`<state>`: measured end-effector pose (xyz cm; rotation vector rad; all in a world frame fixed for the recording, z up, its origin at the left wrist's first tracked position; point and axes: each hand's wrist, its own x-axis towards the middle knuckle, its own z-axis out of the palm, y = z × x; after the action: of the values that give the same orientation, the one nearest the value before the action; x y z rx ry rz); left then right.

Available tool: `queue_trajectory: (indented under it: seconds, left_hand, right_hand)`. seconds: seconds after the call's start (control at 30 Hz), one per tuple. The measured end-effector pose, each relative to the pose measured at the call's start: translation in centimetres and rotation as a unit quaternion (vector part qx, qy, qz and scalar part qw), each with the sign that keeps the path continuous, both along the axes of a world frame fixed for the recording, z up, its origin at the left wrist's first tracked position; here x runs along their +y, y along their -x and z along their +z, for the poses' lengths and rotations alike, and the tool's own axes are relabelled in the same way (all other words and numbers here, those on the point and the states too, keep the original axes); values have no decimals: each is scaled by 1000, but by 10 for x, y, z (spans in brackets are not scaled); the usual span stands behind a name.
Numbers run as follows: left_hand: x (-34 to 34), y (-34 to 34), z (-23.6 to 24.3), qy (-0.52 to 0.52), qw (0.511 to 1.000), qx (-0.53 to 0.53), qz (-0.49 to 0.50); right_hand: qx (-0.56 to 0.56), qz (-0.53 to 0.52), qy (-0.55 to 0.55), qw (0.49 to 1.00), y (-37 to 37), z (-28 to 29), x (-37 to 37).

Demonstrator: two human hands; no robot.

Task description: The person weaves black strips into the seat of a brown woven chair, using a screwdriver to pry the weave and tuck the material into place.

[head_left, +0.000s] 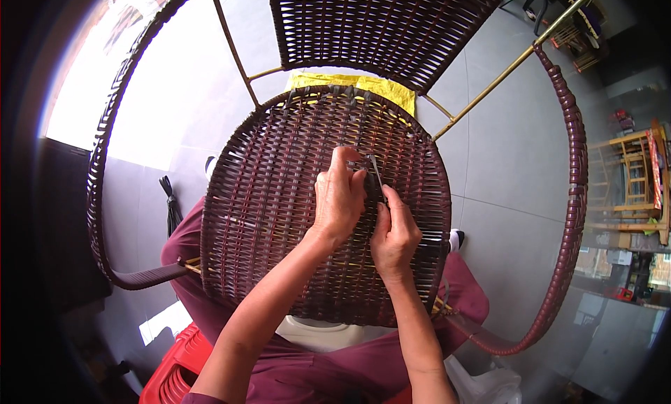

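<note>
A brown woven chair seat (pixel 272 194) lies across my lap, its strands crossing in a tight weave. My left hand (pixel 337 198) rests over the middle of the weave, fingers curled and pressed together; what they grip is hidden. Just to its right, my right hand (pixel 395 233) pinches a thin, shiny dark strip (pixel 378 172) between thumb and forefinger. The strip's upper end reaches toward my left fingertips. I cannot tell whether it passes through the weave.
Beyond the seat rises the woven backrest (pixel 377 26), with wrapped armrests (pixel 574 152) curving on both sides. Yellow cloth (pixel 391 91) shows beneath. A red plastic stool (pixel 171 365) stands at lower left, a bundle of dark strips (pixel 172 207) on the floor, wooden frames (pixel 632 173) at right.
</note>
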<state>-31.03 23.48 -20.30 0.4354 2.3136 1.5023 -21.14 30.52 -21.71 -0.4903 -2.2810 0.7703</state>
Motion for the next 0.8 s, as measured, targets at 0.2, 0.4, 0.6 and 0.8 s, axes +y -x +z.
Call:
queue_trajectory:
  seconds: [0.2, 0.4, 0.6, 0.8]
  left_hand:
    - [3, 3, 6, -13, 999, -47, 5]
    - [-3, 0, 9, -60, 995, -80, 24]
    - [-4, 1, 7, -82, 989, -120, 27]
    - [-3, 2, 1, -85, 991, -105, 22]
  right_hand:
    - [-25, 1, 40, 999, -1, 7, -3]
    - [-38, -5, 40, 998, -1, 6, -4]
    - [-13, -9, 1, 1000, 2, 2, -2]
    - [-58, -2, 5, 998, -3, 8, -1]
